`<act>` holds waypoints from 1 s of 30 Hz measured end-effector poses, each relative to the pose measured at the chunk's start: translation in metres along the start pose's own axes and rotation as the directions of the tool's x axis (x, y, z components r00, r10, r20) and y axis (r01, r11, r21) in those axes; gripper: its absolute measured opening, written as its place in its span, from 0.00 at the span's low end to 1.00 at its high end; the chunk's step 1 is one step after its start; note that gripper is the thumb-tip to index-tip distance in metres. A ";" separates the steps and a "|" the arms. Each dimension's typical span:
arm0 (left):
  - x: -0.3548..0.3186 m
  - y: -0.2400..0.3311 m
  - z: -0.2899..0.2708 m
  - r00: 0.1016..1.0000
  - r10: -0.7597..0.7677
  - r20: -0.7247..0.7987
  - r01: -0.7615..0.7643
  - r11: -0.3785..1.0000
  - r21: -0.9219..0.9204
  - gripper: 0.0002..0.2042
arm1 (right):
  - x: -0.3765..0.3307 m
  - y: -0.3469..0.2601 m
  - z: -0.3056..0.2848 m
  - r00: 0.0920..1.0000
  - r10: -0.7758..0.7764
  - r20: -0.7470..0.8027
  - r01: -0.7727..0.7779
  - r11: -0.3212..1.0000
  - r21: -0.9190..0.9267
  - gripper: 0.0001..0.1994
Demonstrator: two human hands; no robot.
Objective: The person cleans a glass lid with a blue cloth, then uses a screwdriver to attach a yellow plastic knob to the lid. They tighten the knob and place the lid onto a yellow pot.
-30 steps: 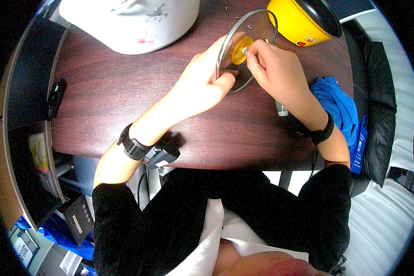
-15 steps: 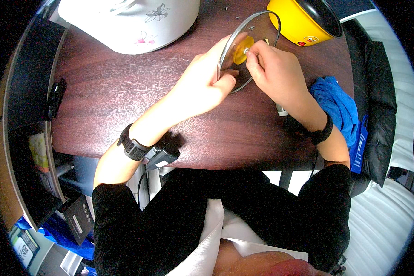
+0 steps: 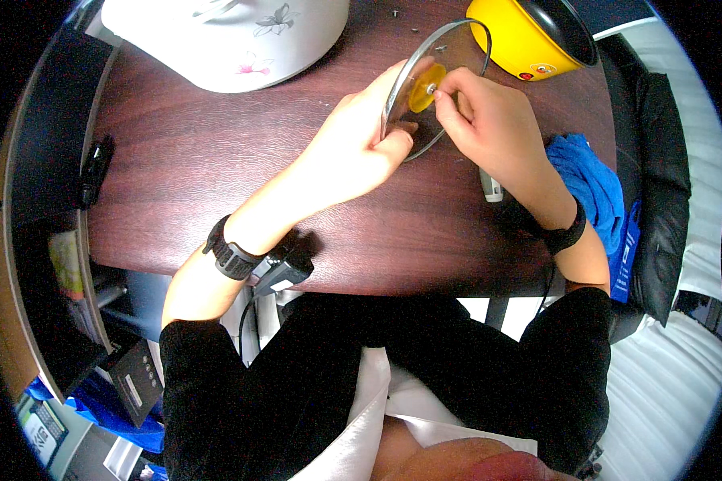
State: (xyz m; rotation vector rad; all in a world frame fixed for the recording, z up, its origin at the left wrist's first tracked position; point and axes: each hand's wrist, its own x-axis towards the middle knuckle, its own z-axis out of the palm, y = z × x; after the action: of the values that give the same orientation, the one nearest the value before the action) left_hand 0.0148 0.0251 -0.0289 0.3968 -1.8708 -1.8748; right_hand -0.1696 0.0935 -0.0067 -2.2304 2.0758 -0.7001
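Observation:
A clear glass pot lid (image 3: 462, 50) with a metal rim stands tilted on edge over the table, its underside facing right. My left hand (image 3: 369, 132) grips it from the left, thumb at the lower rim and the other fingers behind the glass. A round yellow knob (image 3: 422, 94) shows at the lid's middle, with a small silver screw (image 3: 431, 89) at its centre. My right hand (image 3: 489, 116) is closed in a pinch at that screw, thumb and forefinger together; the fingertips partly hide it.
A white floral pot (image 3: 217, 48) stands at the back left, a yellow pot (image 3: 529, 40) with a dark inside at the back right. Small screws (image 3: 395, 13) lie between them. A grey-white object (image 3: 492, 188) lies under my right wrist, near a blue cloth (image 3: 586, 180).
My right hand has shifted slightly right, uncovering more of the screw and of the grey-white object beneath the wrist. The left hand and lid have hardly moved.

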 end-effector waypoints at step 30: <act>0.001 0.001 0.000 1.000 0.014 0.014 -0.014 1.000 0.019 0.36 | 0.001 0.005 0.005 0.996 -0.085 -0.020 0.082 0.992 -0.093 0.08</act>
State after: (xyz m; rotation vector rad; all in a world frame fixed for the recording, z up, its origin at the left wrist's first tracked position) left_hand 0.0141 0.0244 -0.0281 0.3773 -1.8973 -1.8566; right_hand -0.1724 0.0906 -0.0126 -2.3814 2.0772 -0.6519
